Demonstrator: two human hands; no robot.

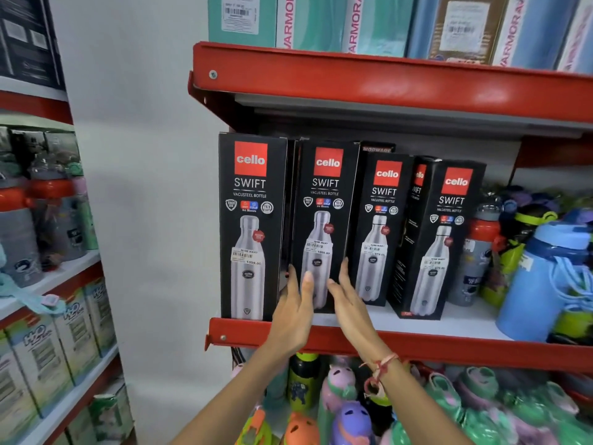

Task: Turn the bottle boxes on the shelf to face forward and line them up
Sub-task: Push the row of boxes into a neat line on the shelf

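Several black Cello Swift bottle boxes stand on the red-edged shelf point(417, 346). The leftmost box point(252, 226) faces forward at the shelf's front edge. The second box point(324, 220) stands slightly further back. My left hand point(293, 316) and my right hand point(348, 303) flank its lower part, fingers apart and touching its sides. The third box point(380, 226) faces forward, set deeper. The fourth box point(439, 239) is turned at an angle, showing its side panel.
Loose bottles crowd the shelf's right end, among them a large blue bottle point(542, 284) and a red-capped bottle point(481, 252). Teal and blue boxes point(321, 24) fill the shelf above. Colourful kids' bottles point(353, 412) sit below. Another rack point(48, 284) stands at left.
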